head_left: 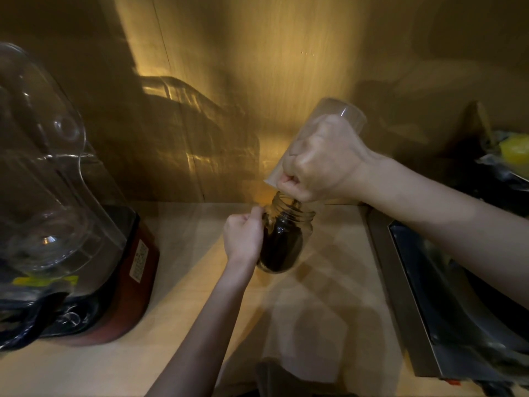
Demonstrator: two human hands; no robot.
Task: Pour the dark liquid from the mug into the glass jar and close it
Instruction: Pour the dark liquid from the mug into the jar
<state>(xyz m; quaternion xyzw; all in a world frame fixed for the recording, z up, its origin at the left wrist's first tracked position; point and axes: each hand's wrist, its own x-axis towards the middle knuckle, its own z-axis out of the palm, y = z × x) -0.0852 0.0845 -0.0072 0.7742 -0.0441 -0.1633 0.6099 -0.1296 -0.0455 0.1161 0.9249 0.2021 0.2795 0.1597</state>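
Note:
A glass jar [286, 242] stands on the light wooden counter [315, 310], its threaded mouth uncovered and most of its body filled with dark liquid. My left hand [243, 236] grips the jar's left side near the neck. Above it, my right hand [320, 164] holds a clear glass mug [340, 116] by the handle, tipped steeply so its rim hangs over the jar's mouth. The mug looks nearly drained. No lid is in sight.
A blender with a clear cover and red base [123, 282] stands at the left. A steel appliance [446, 305] fills the right side, with a yellow item [515, 151] behind it. A wooden wall rises just behind the jar.

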